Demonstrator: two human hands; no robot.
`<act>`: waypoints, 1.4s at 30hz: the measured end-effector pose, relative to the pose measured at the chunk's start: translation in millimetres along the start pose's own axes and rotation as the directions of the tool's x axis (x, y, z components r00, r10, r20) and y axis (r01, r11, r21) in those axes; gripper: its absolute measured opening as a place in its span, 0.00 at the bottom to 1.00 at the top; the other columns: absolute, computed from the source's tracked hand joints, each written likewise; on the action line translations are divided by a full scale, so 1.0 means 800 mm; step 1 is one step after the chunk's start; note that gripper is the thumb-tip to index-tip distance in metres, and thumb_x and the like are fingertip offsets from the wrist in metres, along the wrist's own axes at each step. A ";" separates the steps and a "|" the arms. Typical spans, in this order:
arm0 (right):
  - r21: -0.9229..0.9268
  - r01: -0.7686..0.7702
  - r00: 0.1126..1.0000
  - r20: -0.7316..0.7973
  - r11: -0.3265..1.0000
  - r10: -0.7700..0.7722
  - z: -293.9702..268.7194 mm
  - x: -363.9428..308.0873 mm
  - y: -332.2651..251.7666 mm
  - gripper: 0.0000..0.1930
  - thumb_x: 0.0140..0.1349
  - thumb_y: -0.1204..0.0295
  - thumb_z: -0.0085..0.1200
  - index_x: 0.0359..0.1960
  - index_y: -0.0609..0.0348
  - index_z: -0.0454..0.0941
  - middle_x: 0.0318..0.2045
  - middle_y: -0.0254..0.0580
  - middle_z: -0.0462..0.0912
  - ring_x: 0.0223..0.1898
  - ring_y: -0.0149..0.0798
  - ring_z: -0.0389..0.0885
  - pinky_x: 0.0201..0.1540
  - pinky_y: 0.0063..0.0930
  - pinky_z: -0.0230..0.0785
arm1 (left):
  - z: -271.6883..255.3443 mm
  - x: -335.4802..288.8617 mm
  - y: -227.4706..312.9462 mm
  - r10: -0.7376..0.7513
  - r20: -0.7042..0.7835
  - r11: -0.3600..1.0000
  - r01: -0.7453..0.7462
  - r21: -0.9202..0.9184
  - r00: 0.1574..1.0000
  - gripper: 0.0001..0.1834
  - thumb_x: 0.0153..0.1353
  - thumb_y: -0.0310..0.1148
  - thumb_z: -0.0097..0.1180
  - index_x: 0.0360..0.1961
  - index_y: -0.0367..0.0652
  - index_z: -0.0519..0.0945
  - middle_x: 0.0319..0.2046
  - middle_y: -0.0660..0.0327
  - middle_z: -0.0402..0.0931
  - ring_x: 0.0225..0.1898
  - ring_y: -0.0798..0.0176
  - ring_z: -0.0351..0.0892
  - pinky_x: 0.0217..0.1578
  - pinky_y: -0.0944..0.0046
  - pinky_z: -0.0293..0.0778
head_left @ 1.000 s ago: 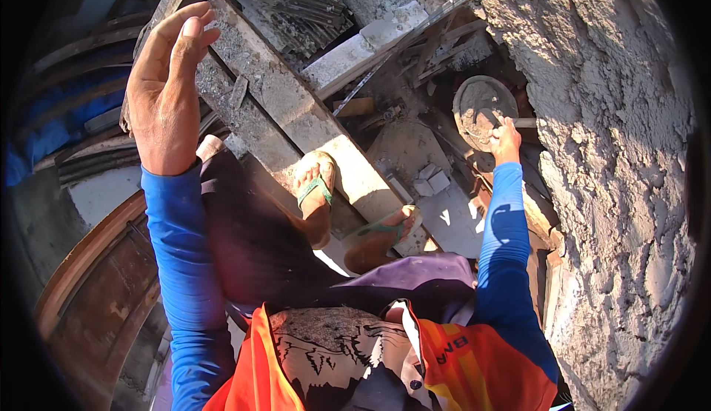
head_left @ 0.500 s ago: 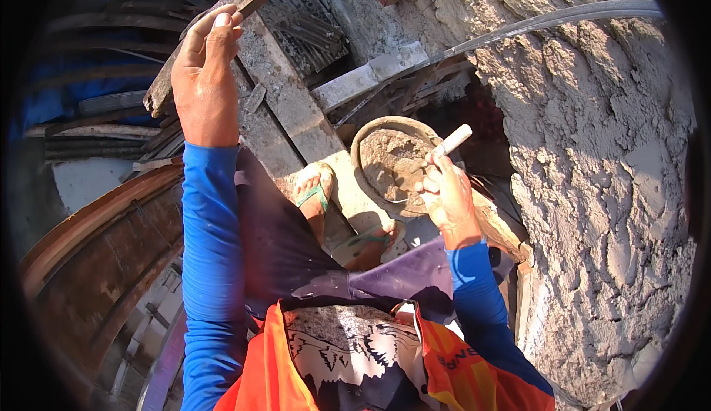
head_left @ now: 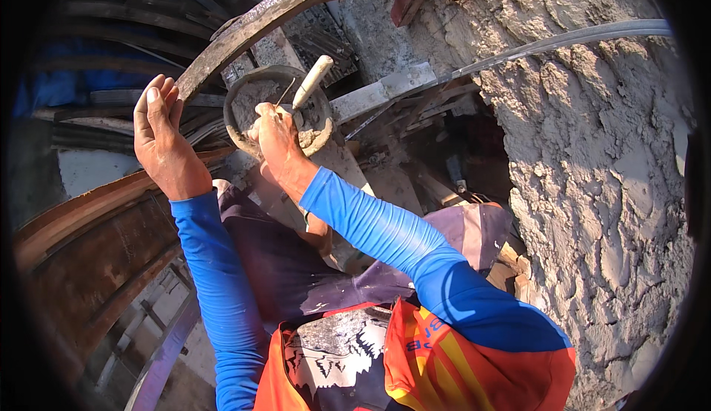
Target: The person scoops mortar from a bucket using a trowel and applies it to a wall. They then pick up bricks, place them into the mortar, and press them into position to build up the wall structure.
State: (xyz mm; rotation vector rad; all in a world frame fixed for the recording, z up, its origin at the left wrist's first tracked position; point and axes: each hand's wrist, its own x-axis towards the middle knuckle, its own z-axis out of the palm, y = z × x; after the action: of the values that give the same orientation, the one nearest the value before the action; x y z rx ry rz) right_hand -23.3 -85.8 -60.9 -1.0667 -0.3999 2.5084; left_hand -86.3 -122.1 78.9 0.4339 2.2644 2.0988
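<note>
My right hand (head_left: pixel 280 144) is closed at the wire handle of a round bucket (head_left: pixel 324 118), which holds wet grey mortar (head_left: pixel 248 104). The bucket hangs in front of me, left of the middle, over the boards. A trowel with a pale handle (head_left: pixel 312 83) slants up out of the bucket beside my fingers; its blade is hidden. My left hand (head_left: pixel 164 137) is open, with its fingers stretched out at the near end of a curved-looking wooden plank (head_left: pixel 259 29). Whether the fingertips press on the plank I cannot tell.
A rough mortar-coated wall (head_left: pixel 585 166) rises on the right, with a long metal straightedge (head_left: pixel 563 37) across its upper part. A pale beam (head_left: pixel 385 89) lies ahead. Stacked timber (head_left: pixel 126 26) fills the far left, and a brown wooden board (head_left: pixel 104 263) runs along my left.
My right hand has swung left and forward, carrying the bucket with the trowel from beside my right knee. My left hand has slid back toward the plank's near end.
</note>
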 end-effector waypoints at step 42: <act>-0.977 -0.133 0.960 -0.169 0.169 -0.223 -0.409 -0.182 -0.125 0.18 0.70 0.66 0.50 0.57 0.61 0.73 0.44 0.52 0.86 0.48 0.48 0.85 0.51 0.38 0.75 | 0.113 -0.037 -0.035 -0.193 0.822 0.942 -0.133 0.309 0.536 0.21 0.70 0.41 0.56 0.58 0.38 0.77 0.50 0.49 0.81 0.51 0.57 0.82 0.51 0.60 0.77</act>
State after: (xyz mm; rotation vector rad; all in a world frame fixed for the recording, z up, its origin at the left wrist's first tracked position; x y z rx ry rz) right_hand 332.9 -27.4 -149.3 -1.7194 -2.1720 1.6983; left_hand -44.5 -41.7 37.9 1.1227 1.9066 1.0068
